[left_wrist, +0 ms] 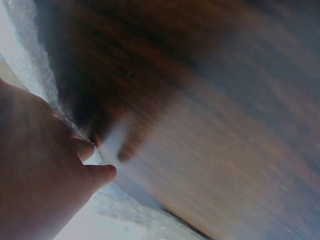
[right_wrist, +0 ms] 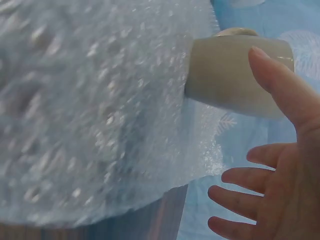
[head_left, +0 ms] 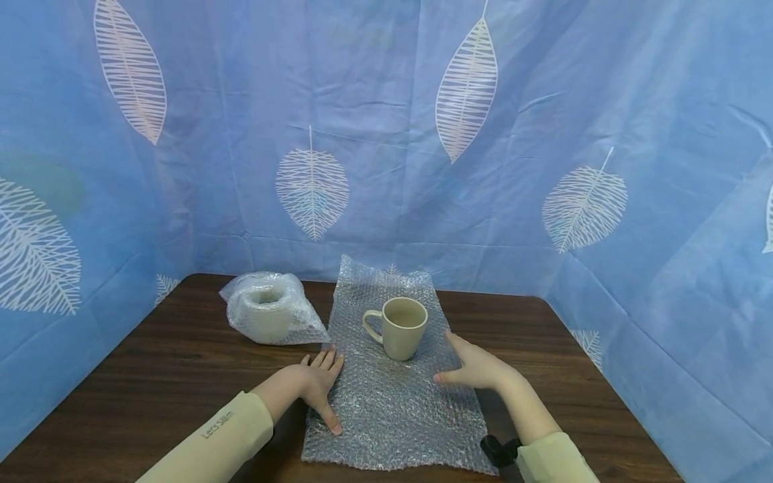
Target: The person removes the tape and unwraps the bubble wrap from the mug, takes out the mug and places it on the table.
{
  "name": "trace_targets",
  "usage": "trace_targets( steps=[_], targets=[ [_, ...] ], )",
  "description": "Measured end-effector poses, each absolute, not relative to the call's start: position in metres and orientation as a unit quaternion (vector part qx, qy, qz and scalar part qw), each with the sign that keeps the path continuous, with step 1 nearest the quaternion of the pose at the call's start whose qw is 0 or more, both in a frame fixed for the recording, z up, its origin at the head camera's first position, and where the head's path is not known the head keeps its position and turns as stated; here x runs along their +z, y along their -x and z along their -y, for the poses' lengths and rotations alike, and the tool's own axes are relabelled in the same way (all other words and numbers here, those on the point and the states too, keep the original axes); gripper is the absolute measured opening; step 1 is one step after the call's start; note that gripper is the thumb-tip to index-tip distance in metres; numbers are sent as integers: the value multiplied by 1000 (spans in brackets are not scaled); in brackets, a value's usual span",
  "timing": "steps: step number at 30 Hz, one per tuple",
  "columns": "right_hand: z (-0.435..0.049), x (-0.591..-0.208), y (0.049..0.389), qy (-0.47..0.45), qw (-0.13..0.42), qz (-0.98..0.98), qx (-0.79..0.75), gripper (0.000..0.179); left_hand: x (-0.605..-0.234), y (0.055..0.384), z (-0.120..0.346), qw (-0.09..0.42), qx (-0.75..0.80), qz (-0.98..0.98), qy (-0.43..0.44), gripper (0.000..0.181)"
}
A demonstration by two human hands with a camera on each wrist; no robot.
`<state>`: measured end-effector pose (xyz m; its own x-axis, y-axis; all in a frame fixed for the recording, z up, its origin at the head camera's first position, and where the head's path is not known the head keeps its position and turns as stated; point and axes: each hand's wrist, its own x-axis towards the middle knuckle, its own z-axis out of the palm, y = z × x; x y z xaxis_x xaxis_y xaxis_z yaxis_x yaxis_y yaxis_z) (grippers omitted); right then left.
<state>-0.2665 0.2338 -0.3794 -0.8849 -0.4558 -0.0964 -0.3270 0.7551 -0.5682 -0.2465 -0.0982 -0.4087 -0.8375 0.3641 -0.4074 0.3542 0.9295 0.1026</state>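
Cream fabric sleeves (head_left: 217,443) end in left hand (head_left: 317,384) and right hand (head_left: 480,366), spread, gripping nothing; hold the beige ceramic mug (head_left: 402,337), presumably rigid and breakable, by body or handle (head_left: 372,313).

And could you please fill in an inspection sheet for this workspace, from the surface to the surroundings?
Surface: dark wood-grain table.
Job's things: cream mug, upright on a bubble-wrap sheet; a bubble-wrapped item stands left of the sheet.
Clutter: nothing seen.
Hands: left hand at the sheet's left edge, fingers extended; right hand beside the mug, apart from it, holding nothing.
Cables: nothing seen.
Surroundings: blue leaf-print cloth behind and on both sides.
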Motion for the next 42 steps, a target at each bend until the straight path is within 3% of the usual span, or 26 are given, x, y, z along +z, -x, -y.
trace_targets(
  steps=[9,25,42],
  targets=[
    [-218,-374,276,203,63,-926,-311,112,-416,253,102,227,24,-953,-197,139],
    [-191,-393,290,148,-22,-904,-401,112,-437,266,107,214,34,-954,-205,145],
    [-162,-415,299,115,-63,-837,-531,115,-438,266,107,212,36,-956,-201,144]
  ],
)
